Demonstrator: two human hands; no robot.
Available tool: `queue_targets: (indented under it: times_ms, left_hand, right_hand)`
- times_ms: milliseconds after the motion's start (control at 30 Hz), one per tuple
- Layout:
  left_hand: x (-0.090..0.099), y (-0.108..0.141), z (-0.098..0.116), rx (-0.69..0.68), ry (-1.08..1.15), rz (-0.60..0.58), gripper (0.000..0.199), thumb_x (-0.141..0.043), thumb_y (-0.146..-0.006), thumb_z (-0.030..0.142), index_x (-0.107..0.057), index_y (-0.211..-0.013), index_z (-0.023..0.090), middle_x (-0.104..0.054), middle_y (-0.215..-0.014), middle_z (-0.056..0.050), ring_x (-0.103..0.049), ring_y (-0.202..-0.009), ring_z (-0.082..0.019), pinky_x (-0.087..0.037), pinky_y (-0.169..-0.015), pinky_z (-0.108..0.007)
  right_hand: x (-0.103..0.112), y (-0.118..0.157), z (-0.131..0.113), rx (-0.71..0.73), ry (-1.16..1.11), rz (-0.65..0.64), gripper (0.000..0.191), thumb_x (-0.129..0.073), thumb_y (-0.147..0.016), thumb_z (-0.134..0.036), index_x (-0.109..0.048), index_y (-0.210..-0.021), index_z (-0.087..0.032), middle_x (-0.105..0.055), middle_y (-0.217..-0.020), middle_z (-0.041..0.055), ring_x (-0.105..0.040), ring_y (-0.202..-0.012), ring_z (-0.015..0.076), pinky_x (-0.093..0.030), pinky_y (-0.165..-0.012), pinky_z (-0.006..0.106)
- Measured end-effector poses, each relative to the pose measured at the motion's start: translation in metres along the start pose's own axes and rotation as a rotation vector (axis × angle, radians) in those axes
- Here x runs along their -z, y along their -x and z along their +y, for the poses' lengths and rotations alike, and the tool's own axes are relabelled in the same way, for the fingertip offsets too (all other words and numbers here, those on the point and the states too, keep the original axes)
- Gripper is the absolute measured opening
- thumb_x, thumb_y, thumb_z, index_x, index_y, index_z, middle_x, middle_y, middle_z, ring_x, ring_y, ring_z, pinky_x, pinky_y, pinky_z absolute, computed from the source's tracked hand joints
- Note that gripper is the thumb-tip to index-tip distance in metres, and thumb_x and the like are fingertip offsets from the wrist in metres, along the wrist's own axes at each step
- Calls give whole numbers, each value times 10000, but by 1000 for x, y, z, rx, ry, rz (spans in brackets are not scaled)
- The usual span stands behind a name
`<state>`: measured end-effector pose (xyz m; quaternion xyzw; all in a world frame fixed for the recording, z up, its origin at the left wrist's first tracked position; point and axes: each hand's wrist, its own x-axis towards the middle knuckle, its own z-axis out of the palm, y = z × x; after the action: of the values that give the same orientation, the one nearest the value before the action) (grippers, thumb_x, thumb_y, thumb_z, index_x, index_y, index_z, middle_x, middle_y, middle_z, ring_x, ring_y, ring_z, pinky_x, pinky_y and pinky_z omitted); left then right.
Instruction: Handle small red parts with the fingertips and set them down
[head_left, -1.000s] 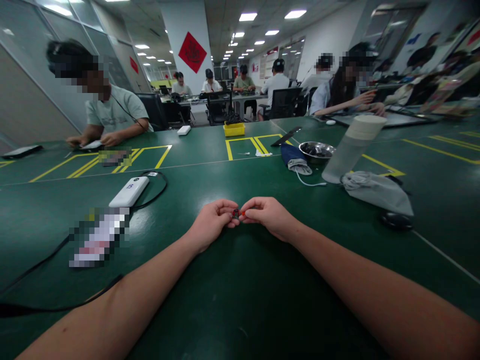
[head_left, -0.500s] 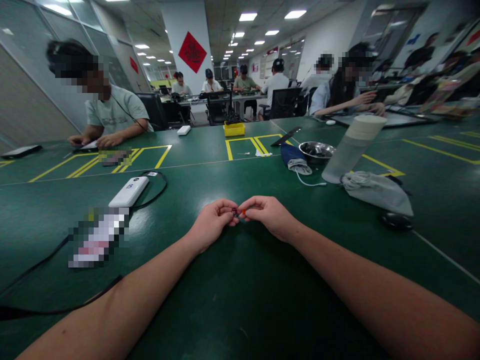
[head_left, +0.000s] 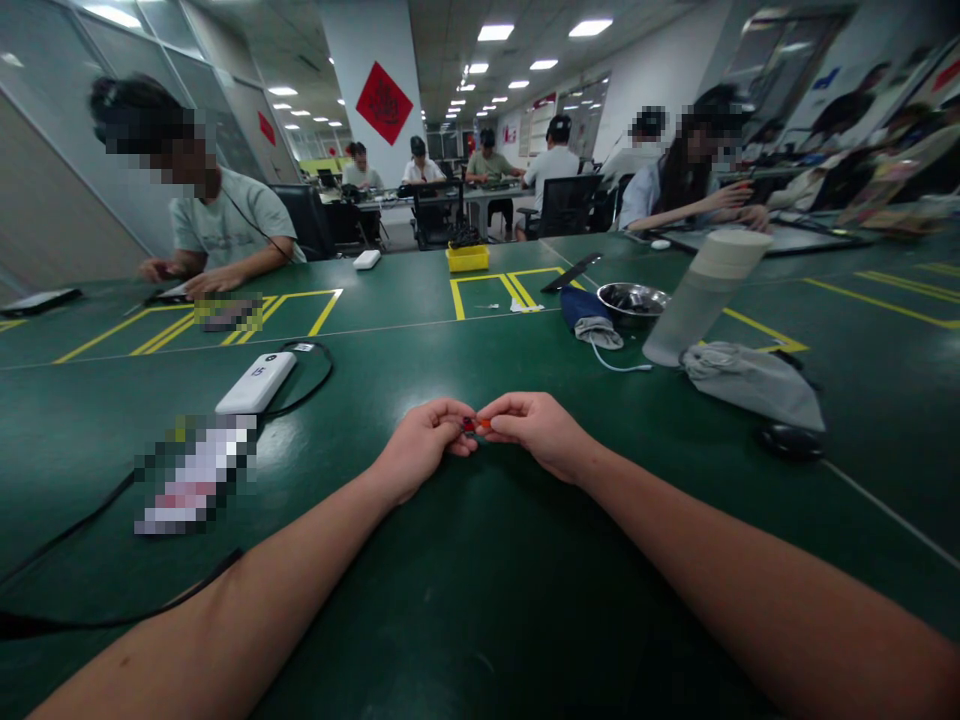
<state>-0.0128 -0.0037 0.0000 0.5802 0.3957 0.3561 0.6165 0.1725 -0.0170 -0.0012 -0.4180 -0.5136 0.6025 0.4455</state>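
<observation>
Over the middle of the green table (head_left: 465,560), my two hands meet at the fingertips. My left hand (head_left: 431,440) pinches a small dark red piece (head_left: 469,425) between thumb and fingers. A small orange piece (head_left: 485,424) is pinched in my right hand (head_left: 532,425), right beside the red one. Whether the two pieces touch is too small to tell. The fingers partly cover both pieces.
On the left lie a white power bank (head_left: 257,383) with a black cable and a blurred phone-like object (head_left: 196,475). To the right are a metal bowl (head_left: 634,300), a frosted bottle (head_left: 705,295), a grey pouch (head_left: 754,382) and a black mouse (head_left: 792,442). People sit around.
My hands have stayed almost in place. The red piece shows more clearly between my left fingers, and the fingertips have shifted slightly.
</observation>
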Motion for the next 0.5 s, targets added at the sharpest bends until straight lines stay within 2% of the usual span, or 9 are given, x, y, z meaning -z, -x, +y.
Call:
queue_targets:
  times_ms: [133, 267, 367, 500]
  left_hand:
    - [-1, 2, 3, -15, 12, -10, 193, -567, -780, 138, -598, -970, 144, -674, -809, -43, -639, -684, -108, -510, -659, -226]
    - [-3, 4, 5, -52, -36, -9, 297, -596, -743, 101, -551, -1031, 159, -662, -729, -5, -630, -649, -104, -492, -641, -221]
    - [-3, 3, 5, -31, -14, -4, 240, -580, -754, 97, -549, -984, 154, -668, -767, -19, -642, -677, -107, -502, -661, -228]
    - [-1, 1, 3, 7, 33, 1, 176, -576, -759, 95, -573, -926, 150, -675, -848, -44, -655, -754, -113, -521, -728, -243]
  right_hand:
    - [0, 1, -1, 25, 15, 1, 187, -673, -687, -167, -673, -866, -115, -695, -839, 73, -662, -794, 156, -525, -813, 332]
    - [0, 2, -2, 44, 47, -7, 170, -694, -677, -171, -665, -836, -120, -695, -818, 67, -660, -749, 149, -532, -767, 313]
    - [0, 2, -2, 40, 59, -9, 183, -703, -671, -162, -655, -843, -122, -695, -796, 61, -657, -713, 141, -536, -736, 300]
    - [1, 0, -1, 14, 30, -12, 144, -680, -706, -179, -660, -837, -122, -693, -806, 67, -669, -758, 155, -544, -753, 305]
